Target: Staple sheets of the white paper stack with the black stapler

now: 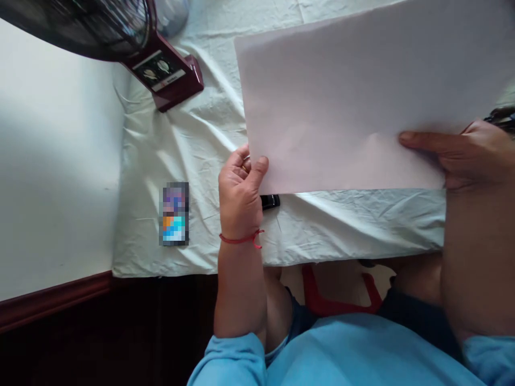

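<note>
The paper (362,102) is a big white sheet, flat and smooth, with no fold or mark on it that I can see. It is held up a little over the counter (201,134), which has a wrinkled white cloth on it. The left hand (240,190) pinches the near left corner, thumb on top and fingers curled under. The right hand (462,155) holds the near right edge, with one long finger lying flat on the sheet. So the sheet is picked up and held by both hands, but nothing has been done to it yet. A small black thing (270,201) peeks out just under the paper, near the left hand. A phone (176,213) lies further left on the cloth. A fan (161,69) with a dark red base stands at the far side. Nothing blocks the paper.
</note>
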Available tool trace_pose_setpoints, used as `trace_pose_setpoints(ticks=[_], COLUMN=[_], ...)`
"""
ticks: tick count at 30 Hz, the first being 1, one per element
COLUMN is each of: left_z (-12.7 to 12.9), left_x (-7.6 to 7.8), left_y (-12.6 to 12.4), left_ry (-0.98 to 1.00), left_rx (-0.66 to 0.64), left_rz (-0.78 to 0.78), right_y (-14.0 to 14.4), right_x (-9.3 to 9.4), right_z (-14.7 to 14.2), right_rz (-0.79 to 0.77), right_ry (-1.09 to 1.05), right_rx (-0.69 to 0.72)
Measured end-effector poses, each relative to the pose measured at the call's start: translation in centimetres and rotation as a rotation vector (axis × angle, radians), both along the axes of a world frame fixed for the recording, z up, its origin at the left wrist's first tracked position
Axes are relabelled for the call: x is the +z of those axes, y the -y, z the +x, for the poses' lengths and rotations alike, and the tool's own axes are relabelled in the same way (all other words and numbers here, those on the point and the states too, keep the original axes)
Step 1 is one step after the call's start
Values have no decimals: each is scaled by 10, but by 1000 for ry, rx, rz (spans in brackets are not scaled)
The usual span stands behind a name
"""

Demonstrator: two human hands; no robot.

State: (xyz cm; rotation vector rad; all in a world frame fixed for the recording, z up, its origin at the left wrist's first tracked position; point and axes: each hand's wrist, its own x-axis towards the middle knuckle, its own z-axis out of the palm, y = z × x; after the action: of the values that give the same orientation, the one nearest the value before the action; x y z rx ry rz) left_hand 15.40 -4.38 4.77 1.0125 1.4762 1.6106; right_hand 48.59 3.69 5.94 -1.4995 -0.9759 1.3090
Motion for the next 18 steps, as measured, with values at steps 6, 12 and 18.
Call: trace_pose_setpoints(ticks=[6, 12, 18], left_z=[6, -4, -13], left_x=[6, -1, -1], left_y=[16, 18, 13], left_ry=[-146, -107, 56], left_rx=[-3, 56, 39], left_rz=[-109, -109, -109], right_y=[-5, -12, -18], right_x=[-12, -23, -28], right_z=[-8, -20, -32], right_rz=[17, -36, 7], right_ry=[33, 24, -61], right_rx=[-12, -42, -46])
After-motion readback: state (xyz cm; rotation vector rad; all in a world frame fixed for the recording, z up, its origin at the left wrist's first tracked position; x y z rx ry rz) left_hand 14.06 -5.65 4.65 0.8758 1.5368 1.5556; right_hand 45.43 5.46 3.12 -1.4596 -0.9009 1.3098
